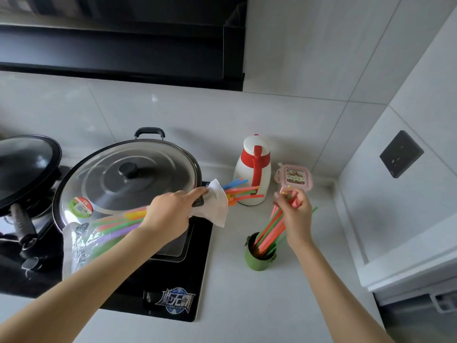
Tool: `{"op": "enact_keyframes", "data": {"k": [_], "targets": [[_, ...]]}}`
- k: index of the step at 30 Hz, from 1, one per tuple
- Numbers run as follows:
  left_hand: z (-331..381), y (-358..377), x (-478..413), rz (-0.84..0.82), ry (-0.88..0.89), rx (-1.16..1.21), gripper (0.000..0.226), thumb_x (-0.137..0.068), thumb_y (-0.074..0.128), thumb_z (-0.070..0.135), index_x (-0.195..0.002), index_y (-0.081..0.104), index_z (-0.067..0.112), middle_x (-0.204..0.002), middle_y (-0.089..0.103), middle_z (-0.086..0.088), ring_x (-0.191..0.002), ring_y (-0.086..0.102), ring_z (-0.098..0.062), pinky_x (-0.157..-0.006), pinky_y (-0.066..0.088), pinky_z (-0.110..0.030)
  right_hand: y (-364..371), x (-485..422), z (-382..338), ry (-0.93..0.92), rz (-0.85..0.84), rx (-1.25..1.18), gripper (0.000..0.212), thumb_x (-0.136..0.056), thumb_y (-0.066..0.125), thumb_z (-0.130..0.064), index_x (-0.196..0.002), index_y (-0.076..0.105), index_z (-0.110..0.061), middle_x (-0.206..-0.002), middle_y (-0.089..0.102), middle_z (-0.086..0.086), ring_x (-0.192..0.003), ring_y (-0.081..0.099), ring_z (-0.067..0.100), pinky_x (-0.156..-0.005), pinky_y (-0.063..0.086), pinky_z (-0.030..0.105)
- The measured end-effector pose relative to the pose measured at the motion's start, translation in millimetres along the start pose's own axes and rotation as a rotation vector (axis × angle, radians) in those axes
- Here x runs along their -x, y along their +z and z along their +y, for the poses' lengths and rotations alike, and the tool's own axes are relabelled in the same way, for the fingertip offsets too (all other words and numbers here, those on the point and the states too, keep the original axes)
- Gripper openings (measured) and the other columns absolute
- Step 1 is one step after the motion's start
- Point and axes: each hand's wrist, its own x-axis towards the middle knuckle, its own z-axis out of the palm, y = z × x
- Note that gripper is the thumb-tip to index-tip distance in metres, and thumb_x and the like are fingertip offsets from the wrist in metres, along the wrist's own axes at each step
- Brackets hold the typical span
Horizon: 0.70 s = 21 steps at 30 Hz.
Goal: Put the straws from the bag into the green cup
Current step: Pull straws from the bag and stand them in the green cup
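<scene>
Several straws stand tilted in the green cup — their upper ends pinched in the right hand, just above it. The left hand grips the bag (clear plastic, white-topped) around the middle — more straws poke out beyond its fingers.

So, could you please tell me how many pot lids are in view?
2: a large steel lid covering the wok beside the left hand, and a dark lid at the far left, partly cropped.
</scene>
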Motion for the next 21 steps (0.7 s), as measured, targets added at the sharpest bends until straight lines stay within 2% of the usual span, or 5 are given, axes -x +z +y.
{"op": "enact_keyframes", "data": {"k": [3, 8, 15, 18, 21], "targets": [[0, 0, 0, 0.002, 0.006, -0.002, 0.061, -0.086, 0.056, 0.015, -0.137, 0.027, 0.034, -0.098, 0.064, -0.002, -0.077, 0.059, -0.021, -0.056, 0.038, -0.027, -6, -6, -14, -0.022, 0.066, -0.006, 0.014, -0.081, 0.069, -0.014, -0.089, 0.058, -0.012, -0.074, 0.058, -0.002, -0.067, 0.056, 0.006, -0.064, 0.046, 0.014], [5, -3, -1, -0.002, 0.033, 0.001, 0.060, -0.087, 0.056, 0.016, -0.137, 0.027, 0.033, -0.098, 0.063, -0.002, -0.076, 0.059, -0.021, -0.056, 0.039, -0.026, -10, -16, -20, -0.005, -0.107, 0.312, 0.022, -0.089, 0.058, -0.030, -0.083, 0.065, -0.010, -0.083, 0.067, 0.005, -0.083, 0.061, 0.018, -0.074, 0.043, 0.028], [9, -6, -2, 0.021, 0.075, 0.039, 0.058, -0.085, 0.058, 0.015, -0.135, 0.033, 0.030, -0.095, 0.066, -0.004, -0.075, 0.061, -0.023, -0.057, 0.037, -0.027, -18, -17, -34, -0.214, -0.211, 0.727, 0.038, -0.094, 0.048, -0.033, -0.081, 0.066, -0.003, -0.054, 0.052, -0.003, -0.051, 0.048, 0.010, -0.048, 0.029, 0.019], [12, -8, -3, 0.031, 0.084, 0.048, 0.059, -0.086, 0.058, 0.016, -0.136, 0.031, 0.031, -0.095, 0.066, -0.003, -0.075, 0.061, -0.022, -0.056, 0.037, -0.026, -20, -15, -38, -0.281, -0.191, 0.807, 0.034, -0.096, 0.045, -0.028, -0.085, 0.067, -0.003, -0.075, 0.067, 0.006, -0.073, 0.062, 0.022, -0.054, 0.031, 0.026], [14, -11, -4, 0.041, 0.098, 0.067, 0.059, -0.086, 0.059, 0.017, -0.137, 0.031, 0.031, -0.099, 0.066, -0.002, -0.077, 0.061, -0.021, -0.058, 0.036, -0.024, -28, -12, -48, -0.330, 0.025, 0.695, 0.027, -0.096, 0.045, -0.019, -0.095, 0.069, -0.006, -0.098, 0.072, 0.009, -0.095, 0.064, 0.023, -0.067, 0.036, 0.023]]}}
